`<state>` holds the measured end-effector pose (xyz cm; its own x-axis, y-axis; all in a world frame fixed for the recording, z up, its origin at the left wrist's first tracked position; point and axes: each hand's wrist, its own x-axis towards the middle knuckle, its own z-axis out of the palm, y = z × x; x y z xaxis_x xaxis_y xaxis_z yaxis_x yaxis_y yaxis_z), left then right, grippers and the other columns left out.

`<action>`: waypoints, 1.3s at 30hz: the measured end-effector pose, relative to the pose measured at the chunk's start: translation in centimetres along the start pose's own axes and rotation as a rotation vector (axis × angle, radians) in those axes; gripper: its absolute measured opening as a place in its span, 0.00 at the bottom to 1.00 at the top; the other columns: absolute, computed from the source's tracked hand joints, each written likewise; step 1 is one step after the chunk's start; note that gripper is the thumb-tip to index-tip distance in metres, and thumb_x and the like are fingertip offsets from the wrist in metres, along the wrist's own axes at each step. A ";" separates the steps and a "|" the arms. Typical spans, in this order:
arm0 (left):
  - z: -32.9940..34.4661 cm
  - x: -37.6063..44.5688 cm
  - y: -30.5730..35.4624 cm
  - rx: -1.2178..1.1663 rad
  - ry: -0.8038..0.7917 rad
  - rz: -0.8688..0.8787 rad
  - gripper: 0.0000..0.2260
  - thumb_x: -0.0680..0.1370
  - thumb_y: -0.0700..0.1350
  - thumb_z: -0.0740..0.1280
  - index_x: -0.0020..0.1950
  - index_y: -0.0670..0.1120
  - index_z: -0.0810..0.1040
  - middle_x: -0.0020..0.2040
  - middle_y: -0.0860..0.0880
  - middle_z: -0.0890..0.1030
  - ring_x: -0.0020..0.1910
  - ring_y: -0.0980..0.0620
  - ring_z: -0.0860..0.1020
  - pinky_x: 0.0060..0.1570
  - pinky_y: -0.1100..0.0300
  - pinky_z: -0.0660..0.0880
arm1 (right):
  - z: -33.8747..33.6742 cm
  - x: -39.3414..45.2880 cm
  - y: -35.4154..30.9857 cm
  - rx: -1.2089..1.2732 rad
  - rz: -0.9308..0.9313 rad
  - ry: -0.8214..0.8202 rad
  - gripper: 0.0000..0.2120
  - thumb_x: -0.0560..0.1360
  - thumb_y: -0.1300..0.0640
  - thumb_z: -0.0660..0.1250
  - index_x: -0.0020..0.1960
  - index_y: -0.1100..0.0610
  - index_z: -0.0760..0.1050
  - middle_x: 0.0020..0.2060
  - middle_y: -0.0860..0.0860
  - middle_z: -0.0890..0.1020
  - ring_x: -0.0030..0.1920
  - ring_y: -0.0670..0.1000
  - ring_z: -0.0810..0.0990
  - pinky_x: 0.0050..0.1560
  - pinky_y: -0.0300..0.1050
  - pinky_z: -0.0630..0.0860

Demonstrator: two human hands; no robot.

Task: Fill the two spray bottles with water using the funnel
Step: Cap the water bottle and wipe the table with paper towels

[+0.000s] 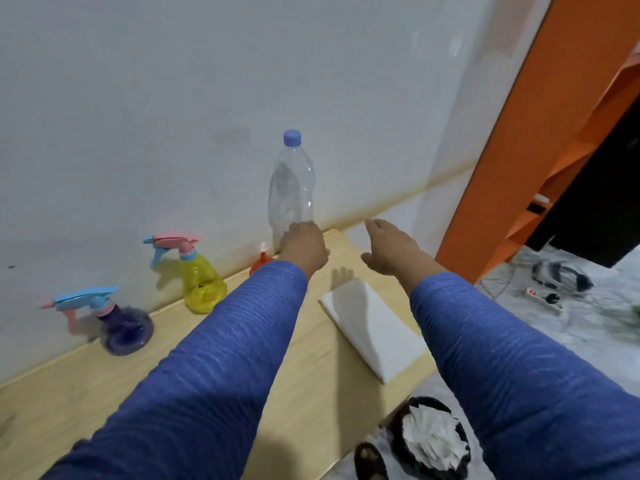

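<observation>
Hands (304,245) near clear bottle (292,188)

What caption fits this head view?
Both hands, left and right, reach toward a capped clear bottle; yellow and purple spray bottles stand capped.

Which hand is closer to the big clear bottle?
Left. The left hand is right at the foot of the bottle, overlapping it in view. The right hand is off to the bottle's right, clearly apart.
</observation>
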<state>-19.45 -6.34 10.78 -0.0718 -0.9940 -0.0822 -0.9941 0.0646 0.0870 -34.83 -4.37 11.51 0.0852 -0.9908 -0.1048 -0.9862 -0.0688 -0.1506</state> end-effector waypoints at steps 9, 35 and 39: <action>2.6 -3.6 5.7 0.053 -0.045 0.231 0.26 0.80 0.52 0.61 0.71 0.37 0.60 0.69 0.39 0.67 0.68 0.43 0.65 0.62 0.52 0.68 | 1.5 -7.1 3.8 0.041 0.156 0.024 0.34 0.78 0.54 0.62 0.76 0.59 0.47 0.74 0.55 0.59 0.72 0.57 0.63 0.67 0.50 0.65; 19.2 -7.3 3.6 -0.409 -0.331 0.465 0.30 0.77 0.47 0.68 0.76 0.48 0.60 0.77 0.52 0.58 0.76 0.55 0.52 0.73 0.62 0.48 | 19.6 -13.5 6.2 0.473 0.156 0.015 0.28 0.75 0.51 0.67 0.72 0.56 0.64 0.71 0.50 0.67 0.74 0.50 0.60 0.68 0.44 0.63; 19.2 -7.1 3.6 -0.411 -0.335 0.467 0.27 0.78 0.47 0.66 0.75 0.47 0.61 0.77 0.51 0.59 0.76 0.55 0.53 0.72 0.62 0.48 | 19.3 -13.2 6.3 0.499 0.189 0.020 0.25 0.76 0.50 0.66 0.71 0.53 0.66 0.69 0.50 0.70 0.73 0.49 0.63 0.68 0.44 0.63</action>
<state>-24.07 2.63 -7.41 -0.5699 -0.7857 -0.2406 -0.7468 0.3732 0.5504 -39.46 10.52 -7.02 -0.0948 -0.9830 -0.1572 -0.7963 0.1696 -0.5807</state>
